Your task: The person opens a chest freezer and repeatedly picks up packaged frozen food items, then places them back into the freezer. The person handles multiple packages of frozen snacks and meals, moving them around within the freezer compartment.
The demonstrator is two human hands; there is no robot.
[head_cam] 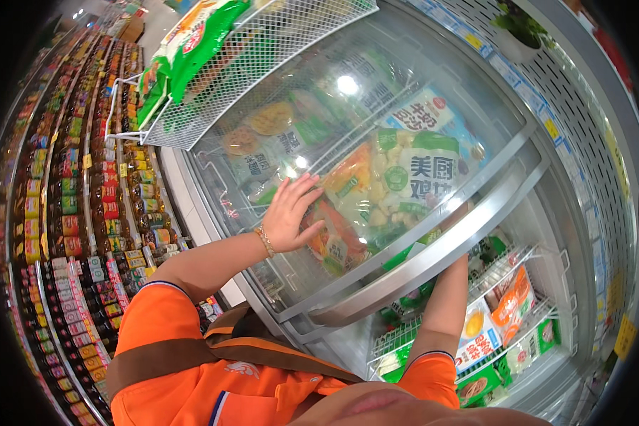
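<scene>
My left hand (293, 215) lies palm down on the glass sliding lid (234, 183) of a chest freezer, fingers apart, a beaded bracelet at the wrist. My right arm reaches under the lid's metal frame (420, 266). Through the glass, part of my right hand (451, 212) shows blurred at the lower edge of a clear and green bag of pale frozen chunks (391, 181). Glare and the frame hide its fingers, so whether it grips the bag is unclear. Beside that bag lies a bag of orange-red food (335, 237); a blue and white pack (431, 114) is behind it.
A white wire basket (277, 69) with green and white bags (199, 48) stands on the freezer's far left. Near my right forearm, wire racks (516, 277) hold frozen packs (476, 335). Shelves of bottles (106, 213) line the left. A perforated panel (575, 80) rises at right.
</scene>
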